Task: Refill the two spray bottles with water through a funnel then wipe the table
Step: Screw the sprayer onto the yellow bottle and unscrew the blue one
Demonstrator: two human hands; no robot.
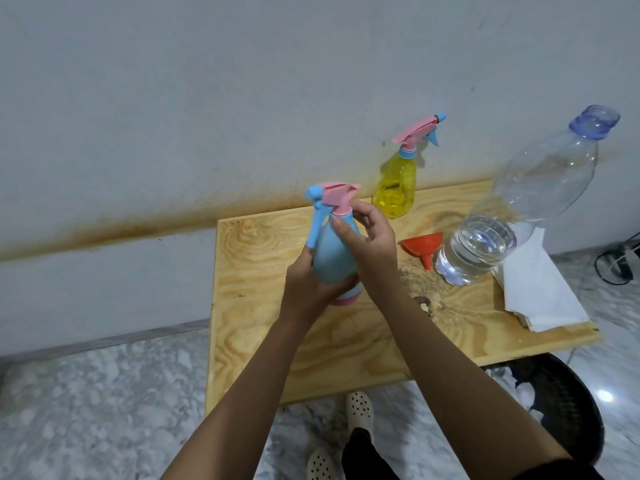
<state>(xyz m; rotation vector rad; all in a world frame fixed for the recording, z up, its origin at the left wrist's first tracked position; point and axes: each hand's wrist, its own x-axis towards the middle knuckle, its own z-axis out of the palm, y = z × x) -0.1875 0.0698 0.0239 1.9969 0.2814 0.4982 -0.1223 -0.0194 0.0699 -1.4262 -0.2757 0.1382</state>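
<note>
At the table (311,358), left hand (306,289) grips the blue spray bottle (334,258); right hand (370,237) pinches its pink collar (341,212). Likely light, slippery plastic: steady the body.

- Soft, even, cool white light fills the scene; nothing is dim or blown out.
- Shadows are faint. The yellow spray bottle (394,188) throws a pale one to its right on the wall (242,98).
- A small white glare spot sits on the glossy floor (606,397) at lower right.
- Bright glints show in the water of the clear bottle (485,244).
- Wide-angle distortion splays the edges of the table (277,341). It also stretches the clear bottle and tilts it outward at the right border.
- The picture is mildly soft overall. The left hand (304,282), right hand (370,237) and blue spray bottle (332,258) have slightly smeared outlines.
</note>
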